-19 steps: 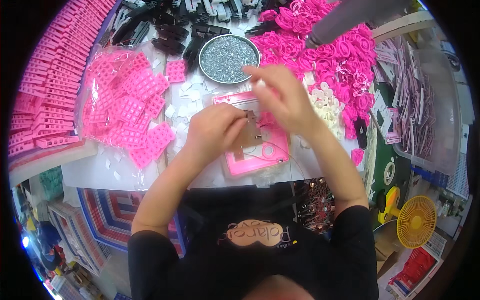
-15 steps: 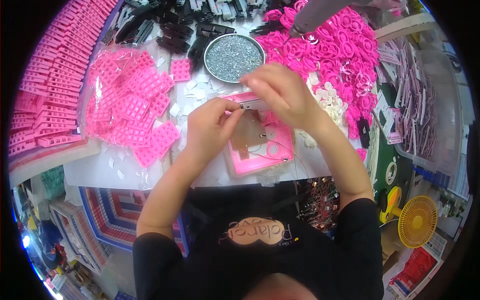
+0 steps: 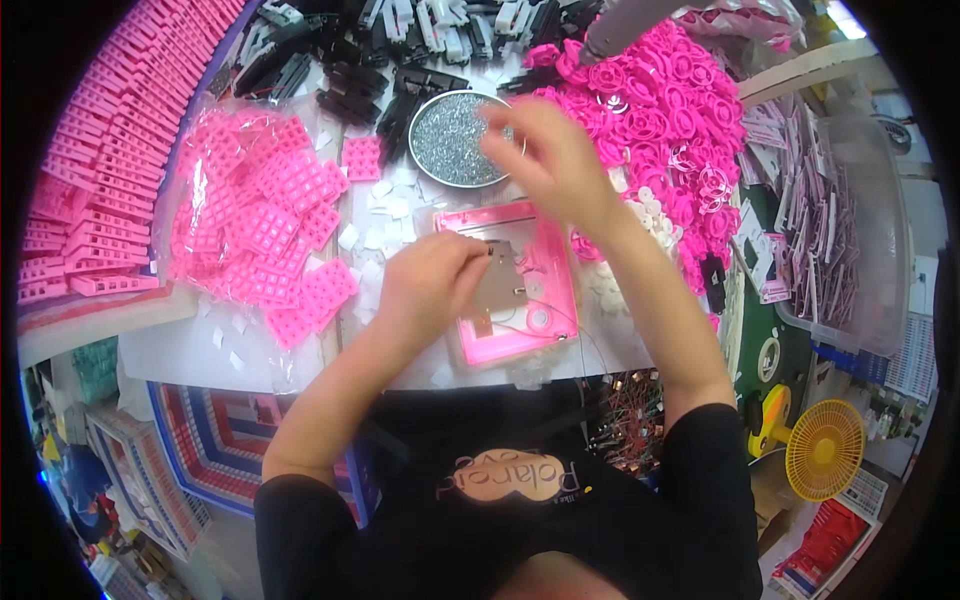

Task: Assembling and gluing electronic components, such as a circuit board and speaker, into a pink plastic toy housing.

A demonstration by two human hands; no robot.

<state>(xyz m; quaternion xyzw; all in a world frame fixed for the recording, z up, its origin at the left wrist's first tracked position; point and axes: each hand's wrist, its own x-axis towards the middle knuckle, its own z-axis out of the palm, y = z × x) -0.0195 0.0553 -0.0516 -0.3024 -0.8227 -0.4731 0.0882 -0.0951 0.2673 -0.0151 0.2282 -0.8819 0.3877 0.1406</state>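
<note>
A pink plastic case (image 3: 558, 300) lies on the worktable, with a brownish-grey plate (image 3: 497, 290) and thin wires inside it. At the case's upper left, my left hand (image 3: 425, 285) is closed in a pinch. Its fingertips meet a small dark part at the plate's top edge, too small to name. My right hand (image 3: 560, 165) is over the right side of a round dish (image 3: 463, 186) full of small silvery screws. Its thumb and forefinger are apart, and I see nothing between them.
Left of the case lies a clear bag of pink keypad-like pieces (image 3: 265, 220), beside stacked pink parts (image 3: 110, 160). Pink rings (image 3: 670, 130) and white discs (image 3: 650, 220) are heaped at right. Black parts (image 3: 350, 90) lie behind. A grey tool (image 3: 625, 30) hangs at upper right.
My right hand has moved from above the case's upper edge, up and left to the screw dish. My left hand keeps its pinch at the plate. The whole view has shifted slightly.
</note>
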